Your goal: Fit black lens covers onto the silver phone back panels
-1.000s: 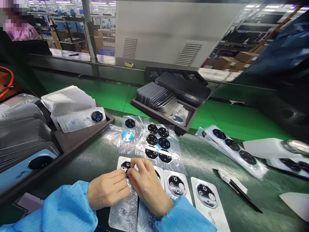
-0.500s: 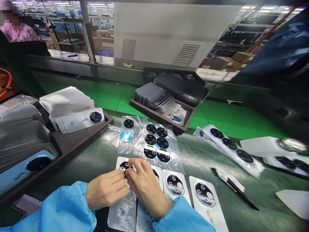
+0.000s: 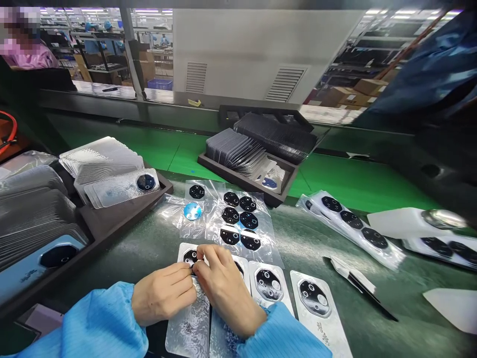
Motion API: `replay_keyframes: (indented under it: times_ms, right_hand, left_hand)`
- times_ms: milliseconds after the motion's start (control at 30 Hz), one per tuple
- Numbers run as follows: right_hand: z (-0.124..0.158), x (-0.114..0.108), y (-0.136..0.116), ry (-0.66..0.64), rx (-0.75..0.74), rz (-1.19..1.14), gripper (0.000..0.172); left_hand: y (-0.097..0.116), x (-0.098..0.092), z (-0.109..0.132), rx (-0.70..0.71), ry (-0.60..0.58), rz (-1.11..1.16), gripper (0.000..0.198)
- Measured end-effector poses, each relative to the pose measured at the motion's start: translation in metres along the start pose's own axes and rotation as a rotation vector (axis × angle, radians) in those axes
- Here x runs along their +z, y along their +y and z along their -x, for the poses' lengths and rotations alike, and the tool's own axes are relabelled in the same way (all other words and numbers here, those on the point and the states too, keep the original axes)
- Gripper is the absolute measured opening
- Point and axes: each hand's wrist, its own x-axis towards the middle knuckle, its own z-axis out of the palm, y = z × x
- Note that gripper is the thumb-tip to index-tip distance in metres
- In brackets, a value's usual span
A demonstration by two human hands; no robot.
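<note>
My left hand [image 3: 164,293] and my right hand [image 3: 225,291] meet over the upper end of a silvery phone back cover [image 3: 188,325]. Both are closed, with fingertips pinched together at the lower edge of its black camera lens plate [image 3: 190,256]. Whatever lies between the fingertips is too small and covered to make out. My right hand and wrist partly hide a second cover [image 3: 223,338]. To the right lie two more covers, a near one [image 3: 285,298] and a far one [image 3: 323,325], each with a black lens plate.
Clear film [image 3: 268,248] with several black lens plates and a blue disc [image 3: 193,211] lies beyond my hands. Dark trays of covers stand left [image 3: 122,221] and at the back [image 3: 275,199]. Rightward are bagged lens plates [image 3: 350,220], a black tweezer-like tool [image 3: 376,303] and a white bottle [image 3: 395,223].
The whole view has shifted slightly. Both hands stay pinched at the same spot on the leftmost cover, with hardly any movement.
</note>
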Motion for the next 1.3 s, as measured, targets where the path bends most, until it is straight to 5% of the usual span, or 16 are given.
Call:
replay_keyframes:
  times_ms: [267,500,700,833,1000,1100,1300]
  right_hand:
    - [-0.004,-0.004,0.005,-0.006,0.033,-0.101,0.014]
    - [0.000,-0.040,0.037,0.167,0.418,-0.763,0.016]
    - [0.005,-0.037,0.049,0.243,0.710,-1.107,0.016]
    - [0.005,-0.034,0.041,0.290,0.752,-0.960,0.020]
    - [0.008,-0.037,0.029,0.263,0.577,-0.682,0.026]
    - [0.008,-0.037,0.027,0.262,0.512,-0.650,0.033]
    - [0.006,-0.029,0.033,0.267,0.491,-0.694,0.018]
  left_hand:
    - [0.000,-0.001,-0.001,0.001,0.007,0.019,0.023]
    - [0.000,0.002,0.004,-0.026,0.001,0.054,0.019]
    - [-0.005,0.002,-0.001,-0.127,-0.024,0.229,0.022]
    - [-0.009,-0.002,0.003,-0.193,0.009,0.339,0.015]
    - [-0.014,-0.007,0.015,-0.263,0.078,0.371,0.012]
    - [-0.015,-0.008,0.018,-0.248,0.068,0.329,0.011]
    - [-0.014,-0.007,0.018,-0.244,0.029,0.318,0.012]
